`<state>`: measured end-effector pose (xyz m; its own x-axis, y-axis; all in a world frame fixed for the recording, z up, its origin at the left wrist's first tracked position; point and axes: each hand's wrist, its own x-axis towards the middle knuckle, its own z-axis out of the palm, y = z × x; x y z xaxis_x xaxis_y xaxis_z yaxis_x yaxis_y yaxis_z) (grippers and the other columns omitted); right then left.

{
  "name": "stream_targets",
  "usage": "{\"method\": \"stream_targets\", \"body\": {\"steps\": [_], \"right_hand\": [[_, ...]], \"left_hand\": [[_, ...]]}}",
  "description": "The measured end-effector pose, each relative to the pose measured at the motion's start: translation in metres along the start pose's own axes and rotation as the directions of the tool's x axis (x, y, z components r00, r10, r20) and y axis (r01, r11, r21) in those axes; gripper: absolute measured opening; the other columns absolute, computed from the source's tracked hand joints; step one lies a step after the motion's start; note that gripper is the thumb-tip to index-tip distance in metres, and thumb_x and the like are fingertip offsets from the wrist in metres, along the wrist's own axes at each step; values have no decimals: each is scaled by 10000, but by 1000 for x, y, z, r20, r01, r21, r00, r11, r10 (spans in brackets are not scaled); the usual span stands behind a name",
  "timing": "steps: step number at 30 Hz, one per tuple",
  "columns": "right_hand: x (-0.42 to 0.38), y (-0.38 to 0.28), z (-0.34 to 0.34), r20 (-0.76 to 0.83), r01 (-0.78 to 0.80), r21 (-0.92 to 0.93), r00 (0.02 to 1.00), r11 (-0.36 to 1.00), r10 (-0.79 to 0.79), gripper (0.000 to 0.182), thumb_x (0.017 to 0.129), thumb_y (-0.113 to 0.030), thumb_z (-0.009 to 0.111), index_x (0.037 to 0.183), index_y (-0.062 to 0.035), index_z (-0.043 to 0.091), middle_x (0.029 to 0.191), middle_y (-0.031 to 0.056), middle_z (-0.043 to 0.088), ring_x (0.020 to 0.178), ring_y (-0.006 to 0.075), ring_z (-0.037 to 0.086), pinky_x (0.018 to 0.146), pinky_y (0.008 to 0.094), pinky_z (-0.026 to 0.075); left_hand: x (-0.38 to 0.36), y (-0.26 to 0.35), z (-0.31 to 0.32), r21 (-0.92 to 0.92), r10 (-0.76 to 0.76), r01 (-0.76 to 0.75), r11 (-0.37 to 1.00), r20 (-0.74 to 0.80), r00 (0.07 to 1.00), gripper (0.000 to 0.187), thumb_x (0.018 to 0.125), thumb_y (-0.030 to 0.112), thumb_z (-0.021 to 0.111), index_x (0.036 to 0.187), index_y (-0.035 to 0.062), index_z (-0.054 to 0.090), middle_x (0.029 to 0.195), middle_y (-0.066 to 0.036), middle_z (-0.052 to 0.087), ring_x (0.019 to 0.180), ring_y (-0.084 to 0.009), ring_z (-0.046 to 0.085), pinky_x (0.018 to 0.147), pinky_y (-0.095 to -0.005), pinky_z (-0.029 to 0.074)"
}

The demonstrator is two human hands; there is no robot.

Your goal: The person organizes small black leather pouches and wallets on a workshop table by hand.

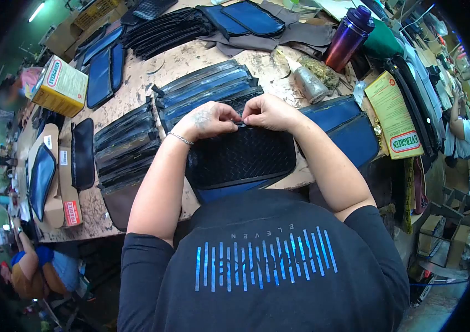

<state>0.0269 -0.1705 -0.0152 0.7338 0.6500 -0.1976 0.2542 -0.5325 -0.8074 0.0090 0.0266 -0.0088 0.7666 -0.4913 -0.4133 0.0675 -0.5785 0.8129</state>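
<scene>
A black bag panel (246,157) with a woven pattern lies in front of my chest, on top of a blue piece (243,190) that shows along its lower edge. My left hand (210,120), with a chain bracelet at the wrist, pinches the panel's upper edge. Right beside it, my right hand (270,113) pinches the same edge with thumb and forefinger. The fingertips of both hands almost meet at a small strip on that edge. Just beyond my hands lie several overlapping blue and black strips (207,83).
Dark layered pieces (126,141) lie to the left, near a yellow Evergreen can (61,86). On the right are blue panels (348,130), a second Evergreen can (394,116), a purple bottle (348,41) and a glue-crusted container (310,84). Other people sit at both sides.
</scene>
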Motion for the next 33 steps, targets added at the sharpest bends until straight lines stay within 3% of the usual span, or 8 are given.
{"method": "stream_targets", "body": {"steps": [1, 3, 10, 15, 25, 27, 31, 33], "right_hand": [[-2, -1, 0, -12, 30, 7, 999, 1000, -30, 121, 731, -114, 611, 823, -40, 639, 725, 83, 634, 678, 136, 588, 662, 266, 458], [-7, -7, 0, -35, 47, -27, 998, 999, -48, 116, 726, -112, 614, 818, -45, 640, 726, 88, 627, 693, 153, 586, 674, 272, 456], [-18, -8, 7, -172, 232, -250, 945, 940, -279, 97, 709, -110, 625, 791, -58, 628, 752, 104, 573, 811, 245, 535, 736, 310, 439], [-21, -5, 7, -203, 245, -219, 935, 945, -290, 84, 708, -91, 623, 785, -57, 620, 756, 91, 574, 816, 233, 534, 731, 308, 438], [-22, -2, 7, -167, 221, -173, 954, 960, -250, 120, 738, -102, 610, 844, -47, 615, 804, 91, 594, 827, 245, 531, 758, 330, 430], [-21, 0, 8, -155, 255, -186, 946, 949, -284, 146, 745, -132, 605, 865, -50, 625, 841, 100, 605, 841, 261, 539, 770, 341, 436], [-21, -11, 5, -28, 190, -268, 978, 944, -205, 206, 762, -182, 595, 912, -47, 637, 922, 117, 618, 900, 287, 546, 818, 358, 433], [-20, -10, 7, -32, 191, -260, 978, 947, -206, 196, 765, -183, 603, 903, -47, 633, 889, 117, 610, 887, 283, 542, 812, 360, 422]], "left_hand": [[-3, 3, 0, 0, 0, 0, 1000, -1, 1000, 286, 712, 120, 643, 980, 24, 615, 776, -11, 610, 689, -72, 515, 641, -217, 422], [-10, 10, 0, 297, -25, 26, 955, -8, 1000, 270, 731, 165, 653, 965, 32, 622, 781, -26, 624, 696, -81, 529, 650, -226, 428], [-14, 6, 3, 88, -61, 64, 994, -36, 998, 232, 732, 158, 642, 920, 23, 618, 747, -39, 616, 688, -102, 536, 655, -239, 432], [-15, 4, 9, 143, 94, -77, 987, -115, 989, 185, 731, 120, 622, 885, 19, 610, 747, -36, 609, 678, -99, 528, 638, -240, 429], [-19, 10, 21, 147, 140, -105, 983, -251, 958, 145, 727, 105, 614, 838, 14, 595, 717, -30, 583, 667, -106, 516, 630, -240, 429], [-18, 2, 20, 170, 259, -223, 960, -234, 937, 142, 734, 109, 617, 832, 10, 590, 723, -32, 580, 671, -105, 513, 633, -239, 428], [-23, 5, 18, 180, 220, -186, 966, -194, 956, 168, 731, 131, 639, 838, 10, 592, 745, -36, 588, 686, -105, 518, 644, -244, 429], [-26, 8, 17, 70, 69, -62, 996, -104, 992, 236, 736, 185, 665, 892, 17, 609, 765, -40, 598, 698, -105, 522, 649, -245, 429]]}}
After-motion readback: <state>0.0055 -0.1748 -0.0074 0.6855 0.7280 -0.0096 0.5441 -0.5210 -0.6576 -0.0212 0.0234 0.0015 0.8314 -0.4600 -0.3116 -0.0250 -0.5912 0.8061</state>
